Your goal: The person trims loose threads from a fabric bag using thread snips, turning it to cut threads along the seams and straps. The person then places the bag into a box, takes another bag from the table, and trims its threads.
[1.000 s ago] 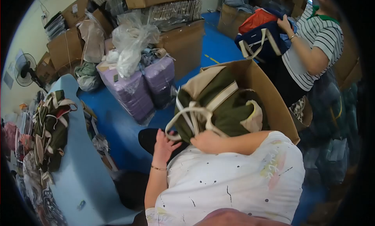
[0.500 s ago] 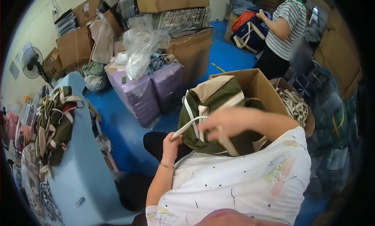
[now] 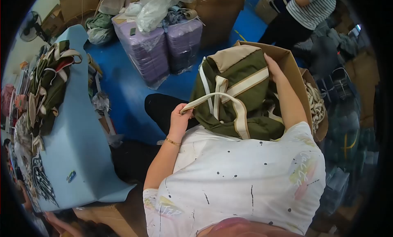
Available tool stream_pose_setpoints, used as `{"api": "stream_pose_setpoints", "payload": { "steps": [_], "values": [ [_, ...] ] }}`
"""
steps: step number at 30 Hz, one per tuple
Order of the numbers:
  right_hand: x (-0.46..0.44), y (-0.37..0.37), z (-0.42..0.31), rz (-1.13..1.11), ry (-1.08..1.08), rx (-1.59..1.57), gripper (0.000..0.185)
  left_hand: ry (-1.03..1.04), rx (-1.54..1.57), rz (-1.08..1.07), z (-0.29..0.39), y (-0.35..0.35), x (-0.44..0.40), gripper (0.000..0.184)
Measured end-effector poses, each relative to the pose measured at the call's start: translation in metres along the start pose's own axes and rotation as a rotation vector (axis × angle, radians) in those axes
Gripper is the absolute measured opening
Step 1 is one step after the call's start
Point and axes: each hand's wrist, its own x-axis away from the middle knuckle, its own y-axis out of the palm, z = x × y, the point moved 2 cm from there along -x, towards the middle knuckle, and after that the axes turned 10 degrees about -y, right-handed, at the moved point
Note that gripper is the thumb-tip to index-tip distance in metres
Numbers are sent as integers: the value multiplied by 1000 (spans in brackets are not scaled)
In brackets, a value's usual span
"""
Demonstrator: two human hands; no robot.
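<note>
An olive-green canvas bag (image 3: 245,79) with beige trim lies against my lap, partly inside an open cardboard box. Its cream strap (image 3: 213,94) loops across the front, and my left hand (image 3: 179,120) is closed on the strap's left end. My right hand (image 3: 273,69) reaches to the bag's far right side, beside the box wall (image 3: 295,79). Its visible fingers look stretched out along the fabric; some of them are hidden.
Several olive bags (image 3: 55,87) are heaped on the light-blue table (image 3: 77,147) at left. Purple wrapped bundles (image 3: 147,53) stand ahead on the blue floor. A box of cream straps (image 3: 315,102) sits at right. A person in a striped top (image 3: 313,12) stands beyond. Another person's arm (image 3: 57,222) shows at lower left.
My right hand has moved from in front of the bag to its far right side. My left hand still holds the strap. The view has tilted downward.
</note>
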Motion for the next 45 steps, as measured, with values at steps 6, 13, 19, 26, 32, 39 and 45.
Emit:
{"api": "stream_pose_setpoints", "payload": {
  "steps": [6, 13, 19, 26, 32, 39, 45],
  "values": [
    [57, 1, 34, 14, 137, -127, 49, -55, -57, -42, -6, 5, -13, 5],
    [77, -52, -91, 354, -215, 175, 52, 114, 58, -336, 83, 68, 13, 20],
    [89, -177, -136, 379, 52, 329, 58, 246, 129, -674, 145, 107, 47, 84],
    [38, -208, -29, 379, -20, 1512, 57, 578, 204, -460, 203, 42, 89, 42],
    [-22, -61, 52, -231, -229, 876, 30, 912, 661, -815, 249, 71, 157, 38],
    [11, 78, 6, -124, -400, 1162, 25, 1024, 805, -863, 251, 82, 178, 34],
    [-9, 58, 9, 174, -700, 763, 25, 1014, 861, -884, 243, 78, 178, 31]
  ]
}}
